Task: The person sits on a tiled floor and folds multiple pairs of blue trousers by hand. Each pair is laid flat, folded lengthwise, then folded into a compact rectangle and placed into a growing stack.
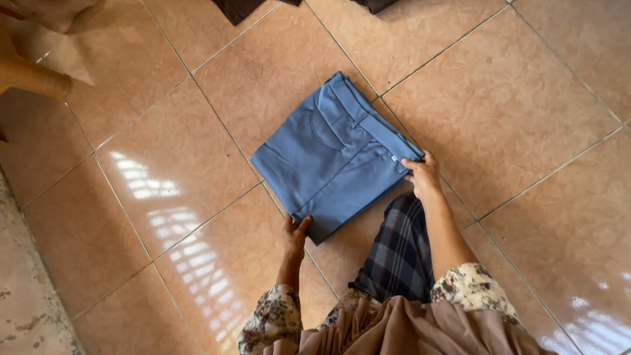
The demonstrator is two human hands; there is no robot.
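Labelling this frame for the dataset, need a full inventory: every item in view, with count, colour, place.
folded trousers: 1, blue, flat on the floor at centre, pocket side up
dark garments: 2 pieces, dark brown, cut off by the top edge
wooden furniture: 1, tan, top left corner, only partly in view
tiled floor: 1, glossy peach tiles with pale grout lines, fills the frame
rough strip: 1, mottled grey-pink, along the bottom left edge
plaid cloth: 1, dark blue check, over the person's lap, bottom centre
floral sleeves: 2, cream with brown print, bottom edge
left hand: 1, on the near corner of the trousers
right hand: 1, on the right corner of the trousers at the waistband
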